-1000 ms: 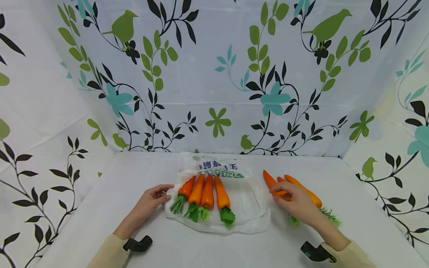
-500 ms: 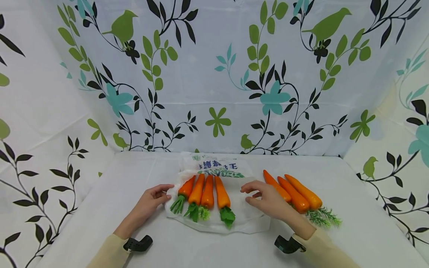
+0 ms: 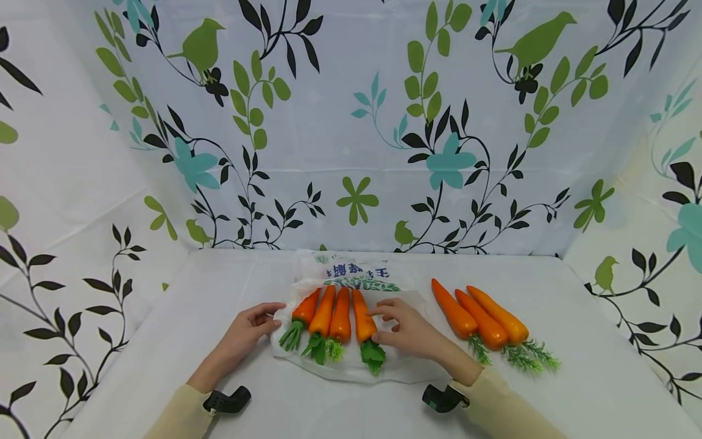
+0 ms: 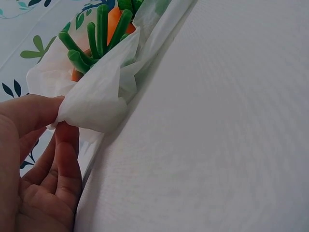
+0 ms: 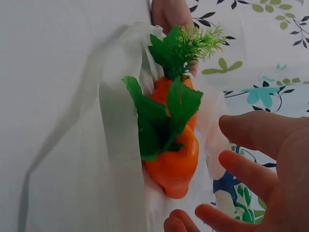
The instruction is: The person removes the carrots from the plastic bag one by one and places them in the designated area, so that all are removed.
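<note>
A white plastic bag [image 3: 406,370] with printed lettering lies spread out, with several orange toy carrots [image 3: 323,311] with green tops side by side on it. My left hand [image 3: 247,334] pinches the bag's left edge between thumb and fingertips, as the left wrist view shows with the bag's gathered edge [image 4: 96,104]. Over the right part of the bag is my right hand [image 3: 408,332], its fingers spread and holding nothing. Its fingertips are right at the rightmost carrot [image 3: 363,318] on the bag. In the right wrist view this carrot [image 5: 174,164] lies in front of the parted fingers.
Three more carrots [image 3: 484,320] with feathery green tops lie together on the white table [image 3: 329,414], right of the bag. A curtain [image 3: 307,134] printed with leaves and birds hangs behind the table.
My right hand has left the three carrots on the right, letting go of the one it held there, and moved left over the bag to the rightmost carrot. The left hand stays put.
</note>
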Available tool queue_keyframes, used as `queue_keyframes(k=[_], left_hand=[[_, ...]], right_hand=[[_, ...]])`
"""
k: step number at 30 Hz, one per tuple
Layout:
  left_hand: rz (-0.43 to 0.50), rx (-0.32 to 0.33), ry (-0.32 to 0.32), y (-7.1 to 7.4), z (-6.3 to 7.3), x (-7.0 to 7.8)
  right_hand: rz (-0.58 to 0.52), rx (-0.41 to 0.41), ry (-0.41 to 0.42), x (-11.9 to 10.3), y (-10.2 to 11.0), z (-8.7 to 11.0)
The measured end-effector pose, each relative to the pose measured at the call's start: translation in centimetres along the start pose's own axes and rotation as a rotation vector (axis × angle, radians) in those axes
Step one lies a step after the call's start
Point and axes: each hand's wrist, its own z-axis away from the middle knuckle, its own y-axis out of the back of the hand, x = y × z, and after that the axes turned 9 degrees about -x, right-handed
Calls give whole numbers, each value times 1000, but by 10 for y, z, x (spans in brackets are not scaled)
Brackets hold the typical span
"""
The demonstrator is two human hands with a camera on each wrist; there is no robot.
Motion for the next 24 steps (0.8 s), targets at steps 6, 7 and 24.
queue_keyframes(k=[6,7,24], left_hand=[[-7,-2,-15,0,-1,0],[-12,-3,-18,0,-1,0],[-16,-1,-30,-1,0,0]], right_hand=[[-1,-2,-32,-1,-9,-5],[1,1,-41,-1,-11,-5],[83,121,-76,1,-28,-12]])
